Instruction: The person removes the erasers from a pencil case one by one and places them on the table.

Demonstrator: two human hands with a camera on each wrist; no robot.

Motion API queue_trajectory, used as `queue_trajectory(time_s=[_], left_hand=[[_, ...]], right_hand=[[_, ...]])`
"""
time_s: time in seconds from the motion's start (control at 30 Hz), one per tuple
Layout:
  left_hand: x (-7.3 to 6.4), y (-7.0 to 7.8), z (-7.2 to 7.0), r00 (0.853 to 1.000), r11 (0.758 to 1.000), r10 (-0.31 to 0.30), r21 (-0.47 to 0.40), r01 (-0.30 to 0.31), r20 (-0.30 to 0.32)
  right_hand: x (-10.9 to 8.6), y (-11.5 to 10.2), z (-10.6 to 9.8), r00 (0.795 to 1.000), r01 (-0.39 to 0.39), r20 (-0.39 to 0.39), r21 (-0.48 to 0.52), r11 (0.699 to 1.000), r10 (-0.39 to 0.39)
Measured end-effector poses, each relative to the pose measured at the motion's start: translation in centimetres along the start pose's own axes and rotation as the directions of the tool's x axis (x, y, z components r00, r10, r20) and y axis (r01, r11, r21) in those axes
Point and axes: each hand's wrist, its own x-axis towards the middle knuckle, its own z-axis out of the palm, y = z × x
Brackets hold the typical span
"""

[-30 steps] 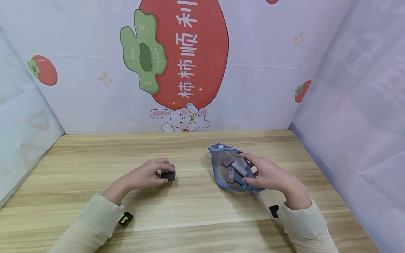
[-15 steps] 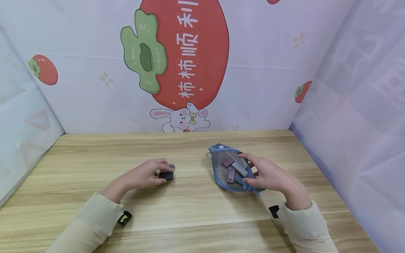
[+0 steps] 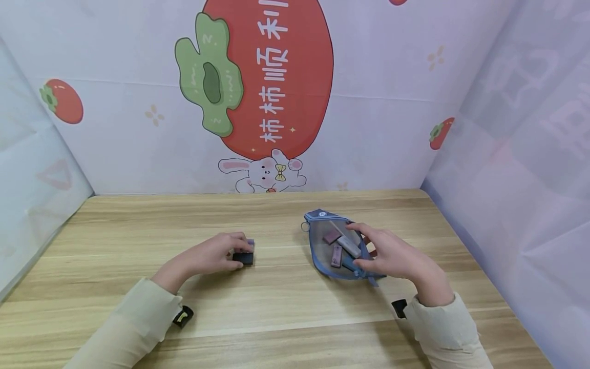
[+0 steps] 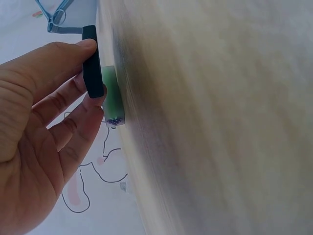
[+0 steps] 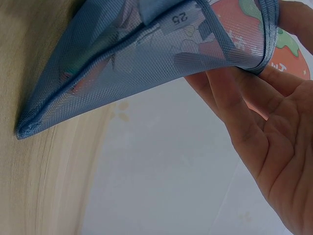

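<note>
Dark block (image 3: 244,259), left of centre in the head view, is pinched in the fingers of the left hand (image 3: 215,253); the right hand (image 3: 392,252) grips the mesh pouch (image 3: 322,252) by its edge. I'd favour a light pinch, clear of the green piece (image 4: 113,95) beside it.

1. A person's right hand (image 5: 276,132), palm partly showing, holds a blue mesh pouch (image 5: 146,63), the grip set at one end with several fingers beneath the mesh.
2. The pouch slants across the view, its far pointed corner resting on the wood-grain bench (image 5: 61,176).
3. Through the mesh, green and reddish items (image 5: 88,76) show dimly; a pale patch (image 5: 177,17) higher up bears an upside-down "25."
4. Behind stands a white backdrop (image 5: 156,176) with a red-and-green print (image 5: 296,64) and a faint yellow flower (image 5: 120,111).
</note>
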Motion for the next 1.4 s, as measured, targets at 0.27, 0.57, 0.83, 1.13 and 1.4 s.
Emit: queue_trajectory(time_s=[0.27, 0.57, 0.83, 1.13, 1.4], left_hand=[[0.14, 0.12, 0.09, 1.0, 0.999, -0.002, 0.04, 0.002, 0.012], [0.23, 0.08, 0.14, 1.0, 0.999, -0.016, 0.043, 0.015, 0.021], [0.33, 0.31, 0.09, 1.0, 0.998, -0.019, 0.052, 0.018, 0.025], [0.4, 0.32, 0.12, 0.999, 0.998, -0.014, 0.064, 0.012, 0.03], [0.45, 0.25, 0.09, 1.0, 0.996, -0.005, 0.093, 0.002, 0.027]], right_hand=[[-0.05, -0.13, -0.04, 1.0, -0.006, 0.003, 0.004, 1.0, 0.006], [0.03, -0.17, -0.08, 1.0, -0.005, -0.004, -0.01, 1.0, 0.005], [-0.04, -0.25, -0.11, 1.0, -0.016, -0.004, -0.006, 1.0, 0.016], [-0.07, -0.16, -0.09, 1.0, -0.017, -0.003, -0.007, 1.0, 0.017], [0.0, -0.02, -0.08, 1.0, -0.002, -0.011, -0.029, 1.0, 0.002]])
